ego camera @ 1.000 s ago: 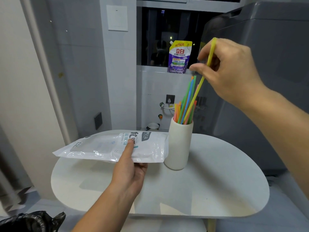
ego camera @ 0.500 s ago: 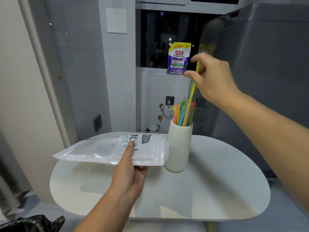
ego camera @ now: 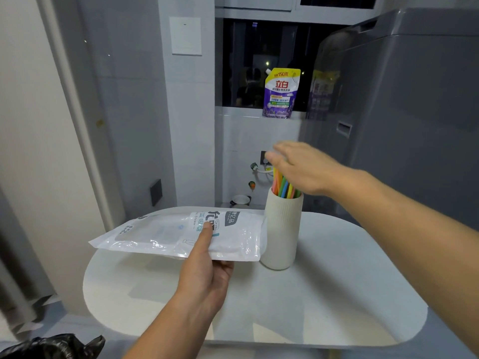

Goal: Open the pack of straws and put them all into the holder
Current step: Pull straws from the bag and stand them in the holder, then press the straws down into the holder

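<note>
A white ribbed holder (ego camera: 281, 237) stands upright on the oval white table (ego camera: 324, 294). Several coloured straws (ego camera: 283, 186) stick out of its top. My right hand (ego camera: 303, 167) hovers flat over the straw tops, palm down, fingers spread and blurred, holding nothing. My left hand (ego camera: 204, 268) holds the clear and white straw pack (ego camera: 181, 235) level above the table, left of the holder, thumb on top. The pack looks flat; I cannot tell if any straws are inside.
A large grey appliance (ego camera: 401, 112) fills the right side behind the table. A purple and yellow detergent pouch (ego camera: 282, 93) stands on the window ledge. A black plastic bag (ego camera: 49, 347) lies at the bottom left on the floor. Tiled wall at the left.
My right hand lowered the yellow straw into the holder, let it go, and now spreads flat over the straw tops. The left hand and pack stayed put.
</note>
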Action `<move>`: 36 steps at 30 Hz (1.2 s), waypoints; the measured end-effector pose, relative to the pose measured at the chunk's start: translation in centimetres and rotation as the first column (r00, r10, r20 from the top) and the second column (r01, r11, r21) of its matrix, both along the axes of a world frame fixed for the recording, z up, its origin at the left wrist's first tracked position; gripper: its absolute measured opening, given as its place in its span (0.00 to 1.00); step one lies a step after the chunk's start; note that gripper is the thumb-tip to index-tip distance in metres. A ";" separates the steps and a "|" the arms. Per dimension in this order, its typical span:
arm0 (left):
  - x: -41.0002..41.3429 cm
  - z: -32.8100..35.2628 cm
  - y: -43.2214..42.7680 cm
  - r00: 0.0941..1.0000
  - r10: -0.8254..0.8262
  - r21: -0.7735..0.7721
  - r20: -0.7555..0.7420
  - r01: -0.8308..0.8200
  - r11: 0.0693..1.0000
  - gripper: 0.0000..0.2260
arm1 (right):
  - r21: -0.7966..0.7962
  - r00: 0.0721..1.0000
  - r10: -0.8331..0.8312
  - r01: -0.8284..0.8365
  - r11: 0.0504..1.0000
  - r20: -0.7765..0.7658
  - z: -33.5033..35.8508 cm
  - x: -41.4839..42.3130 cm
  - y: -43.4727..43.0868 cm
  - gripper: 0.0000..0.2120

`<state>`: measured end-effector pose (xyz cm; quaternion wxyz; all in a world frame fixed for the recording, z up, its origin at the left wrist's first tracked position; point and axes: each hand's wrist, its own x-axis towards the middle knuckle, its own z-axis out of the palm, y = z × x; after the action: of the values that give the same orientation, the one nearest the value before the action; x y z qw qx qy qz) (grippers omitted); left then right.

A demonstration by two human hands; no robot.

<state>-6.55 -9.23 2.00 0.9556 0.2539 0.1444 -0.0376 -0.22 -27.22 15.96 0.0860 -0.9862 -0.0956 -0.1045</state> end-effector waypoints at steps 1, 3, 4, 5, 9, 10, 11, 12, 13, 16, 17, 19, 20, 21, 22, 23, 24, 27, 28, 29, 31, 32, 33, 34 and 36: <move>0.0 0.0 0.0 1.000 -0.001 0.002 -0.001 0.001 1.000 0.17 | -0.038 1.000 0.003 -0.003 0.999 -0.010 -0.9 0.0 -0.2 0.30; 0.1 0.0 0.1 1.000 0.000 0.008 -0.005 0.000 1.000 0.17 | -0.118 0.999 0.015 -0.010 0.993 0.035 -2.1 0.2 -0.6 0.29; 0.1 0.0 0.1 1.000 0.002 0.010 -0.007 -0.002 1.000 0.17 | -0.125 0.998 0.019 -0.012 0.992 0.058 -2.4 0.3 -0.8 0.29; 0.2 0.0 0.1 1.000 0.004 0.010 -0.006 -0.004 1.000 0.17 | -0.114 0.997 0.022 -0.014 0.993 0.071 -2.5 0.4 -1.0 0.29; 0.2 0.1 0.1 0.999 -0.019 0.016 0.029 0.019 1.000 0.17 | -0.048 0.993 0.037 -0.031 0.998 0.115 -2.7 0.9 -1.6 0.29; 0.1 0.1 0.1 0.999 -0.032 0.025 0.042 0.031 0.999 0.17 | -0.053 0.993 0.041 -0.035 0.998 0.109 -2.8 1.0 -1.7 0.29; 0.1 0.1 0.1 0.998 -0.041 0.036 0.053 0.039 0.999 0.17 | -0.070 0.995 0.043 -0.036 0.997 0.091 -2.9 1.1 -1.7 0.29; 0.1 0.1 0.2 0.997 -0.048 0.045 0.062 0.045 0.998 0.18 | -0.082 0.995 0.044 -0.037 0.996 0.084 -2.8 1.1 -1.7 0.28; 0.1 0.1 0.2 0.996 -0.056 0.053 0.072 0.052 0.997 0.18 | -0.075 0.993 0.045 -0.037 0.997 0.113 -2.7 1.0 -1.8 0.28; 0.1 0.0 0.7 0.991 -0.095 0.101 0.097 0.085 0.991 0.18 | 0.016 0.905 0.031 -0.042 0.999 0.425 -2.1 -0.8 -1.5 0.24; 0.0 0.0 0.9 0.987 -0.116 0.120 0.107 0.103 0.987 0.19 | 0.091 0.844 0.008 -0.067 0.994 0.537 -2.1 -1.8 -1.1 0.22; 0.0 0.0 1.7 0.978 -0.165 0.154 0.129 0.145 0.977 0.20 | 0.309 0.804 -0.092 -0.118 0.944 0.587 -2.8 -4.5 0.5 0.18; -0.1 0.0 2.1 0.971 -0.194 0.172 0.141 0.169 0.970 0.21 | 0.445 0.862 -0.149 -0.096 0.890 0.484 -3.6 -5.7 1.5 0.18; -0.3 0.2 2.5 0.961 -0.225 0.188 0.158 0.195 0.963 0.21 | 0.581 0.938 -0.191 -0.013 0.814 0.289 -4.7 -6.7 2.4 0.19; -0.5 0.3 3.0 0.952 -0.252 0.201 0.174 0.216 0.956 0.20 | 0.694 0.981 -0.189 0.103 0.712 0.049 -5.6 -7.6 3.5 0.23; -0.7 0.5 3.5 0.945 -0.274 0.218 0.179 0.234 0.948 0.20 | 0.773 0.977 -0.125 0.214 0.597 -0.174 -6.4 -8.3 4.4 0.28; -0.9 0.7 4.0 0.941 -0.290 0.240 0.172 0.245 0.939 0.20 | 0.829 0.947 -0.013 0.286 0.480 -0.320 -7.3 -8.6 5.0 0.29; -2.1 1.3 5.9 0.942 -0.309 0.306 0.135 0.257 0.917 0.21 | 0.921 0.886 0.262 0.347 0.175 -0.384 -9.1 -9.2 6.5 0.15; -2.5 1.4 6.8 0.950 -0.290 0.310 0.119 0.242 0.919 0.20 | 0.932 0.894 0.266 0.332 0.144 -0.360 -9.5 -9.5 7.1 0.11; -2.8 1.5 7.7 0.957 -0.266 0.304 0.112 0.222 0.926 0.18 | 0.938 0.909 0.238 0.316 0.140 -0.342 -9.9 -9.7 7.6 0.09; -3.5 1.6 9.7 0.976 -0.198 0.294 0.093 0.163 0.942 0.14 | 0.939 0.921 0.202 0.304 0.163 -0.333 -10.8 -10.1 8.8 0.06; -4.0 1.5 10.8 0.985 -0.160 0.304 0.069 0.132 0.943 0.13 | 0.935 0.913 0.217 0.312 0.168 -0.344 -11.1 -10.4 9.6 0.06; -4.3 1.4 11.5 0.991 -0.128 0.324 0.045 0.106 0.940 0.13 | 0.929 0.899 0.243 0.329 0.171 -0.363 -11.4 -10.5 10.2 0.07; -4.9 1.0 12.5 0.996 -0.090 0.349 0.021 0.077 0.934 0.14 | 0.920 0.876 0.285 0.352 0.175 -0.389 -11.8 -10.8 11.1 0.08; -6.4 -0.4 14.5 0.999 -0.031 0.373 -0.038 0.043 0.927 0.14 | 0.898 0.810 0.387 0.399 0.185 -0.439 -12.6 -11.6 13.2 0.09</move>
<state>-12.92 5.29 1.56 0.8865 0.4333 0.1592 -0.0315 -11.80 -13.98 3.39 0.7193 -0.6733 0.0297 0.1684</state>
